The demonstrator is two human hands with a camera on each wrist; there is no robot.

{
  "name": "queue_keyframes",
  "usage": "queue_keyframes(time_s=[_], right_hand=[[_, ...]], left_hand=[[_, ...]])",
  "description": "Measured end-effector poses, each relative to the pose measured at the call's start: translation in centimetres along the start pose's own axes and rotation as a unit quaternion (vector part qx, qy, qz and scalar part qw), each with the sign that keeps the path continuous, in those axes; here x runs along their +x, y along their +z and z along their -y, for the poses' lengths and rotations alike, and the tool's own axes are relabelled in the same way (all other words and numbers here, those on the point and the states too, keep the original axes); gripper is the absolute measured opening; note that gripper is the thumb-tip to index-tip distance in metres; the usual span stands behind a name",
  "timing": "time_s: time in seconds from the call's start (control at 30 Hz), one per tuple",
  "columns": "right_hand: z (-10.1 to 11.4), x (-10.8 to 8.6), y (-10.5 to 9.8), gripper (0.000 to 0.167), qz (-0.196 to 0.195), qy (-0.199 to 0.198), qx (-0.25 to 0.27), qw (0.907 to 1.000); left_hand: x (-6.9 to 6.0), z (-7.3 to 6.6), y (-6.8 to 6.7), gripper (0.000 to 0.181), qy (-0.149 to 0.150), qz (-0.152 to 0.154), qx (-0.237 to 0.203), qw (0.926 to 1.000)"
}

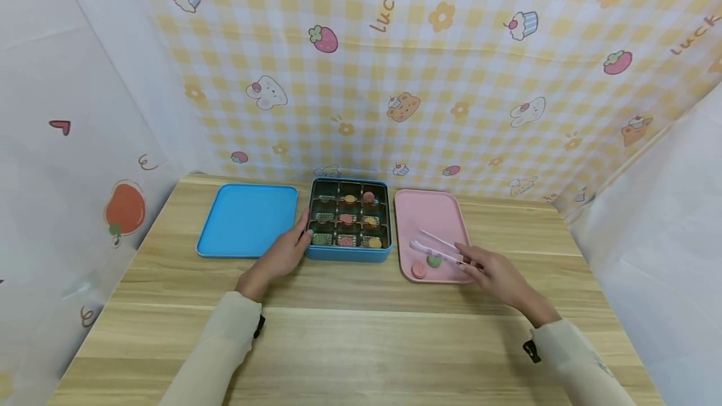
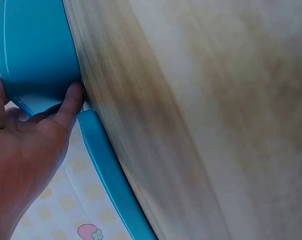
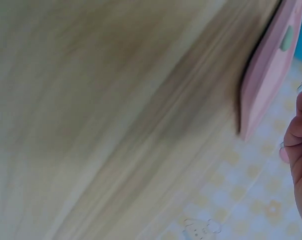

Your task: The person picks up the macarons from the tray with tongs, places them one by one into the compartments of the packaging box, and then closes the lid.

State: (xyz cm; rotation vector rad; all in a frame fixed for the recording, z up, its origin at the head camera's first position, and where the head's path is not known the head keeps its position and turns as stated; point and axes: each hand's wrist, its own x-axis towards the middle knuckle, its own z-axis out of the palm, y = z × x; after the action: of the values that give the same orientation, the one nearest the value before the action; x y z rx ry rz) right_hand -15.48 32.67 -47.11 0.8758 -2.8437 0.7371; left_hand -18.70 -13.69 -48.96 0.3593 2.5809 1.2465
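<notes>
My left hand [image 1: 284, 252] grips the left side of a blue box [image 1: 348, 254], thumb near its rim and fingers low on the side. The box has a dark divided insert with small round macarons, such as a yellow macaron [image 1: 374, 242], in several compartments. My right hand [image 1: 496, 273] holds pale, see-through tongs [image 1: 437, 252] above a pink tray [image 1: 431, 205]. Their arms stand apart with nothing seen between the tips. Below the tongs lie a green macaron [image 1: 434, 261] and a pink macaron [image 1: 418, 270]. The right wrist view catches only part of the hand [image 3: 300, 145] at its edge.
A flat blue lid [image 1: 248, 218] lies left of the box, close to my left hand. All of it stands on a wooden table [image 1: 361, 343]. Behind hangs a yellow checked cloth [image 1: 361, 67], and pale sheets [image 1: 73, 111] hang at both sides.
</notes>
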Motion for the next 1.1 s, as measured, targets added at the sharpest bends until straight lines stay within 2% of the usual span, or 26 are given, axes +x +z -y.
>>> queue_keyframes(time_s=[0.23,0.5,0.9,1.1], right_hand=[[-1.2,-2.0,-0.5,0.043,0.001,0.005,0.003,1.0],[-2.4,-3.7,-0.6,0.044,-0.009,-0.013,0.002,0.9999],[-2.9,-4.1,-0.8,0.046,-0.002,-0.015,0.011,0.9998],[-2.9,-4.2,-0.9,0.047,0.018,0.006,0.02,0.9996]], left_hand=[[0.0,0.0,0.1,0.063,-0.001,0.0,-0.004,1.0],[0.0,-0.1,-0.1,0.062,0.006,-0.002,-0.005,1.0],[-0.1,0.2,0.0,0.062,0.001,-0.001,-0.007,1.0],[0.0,0.1,0.1,0.062,0.005,-0.001,-0.007,1.0]])
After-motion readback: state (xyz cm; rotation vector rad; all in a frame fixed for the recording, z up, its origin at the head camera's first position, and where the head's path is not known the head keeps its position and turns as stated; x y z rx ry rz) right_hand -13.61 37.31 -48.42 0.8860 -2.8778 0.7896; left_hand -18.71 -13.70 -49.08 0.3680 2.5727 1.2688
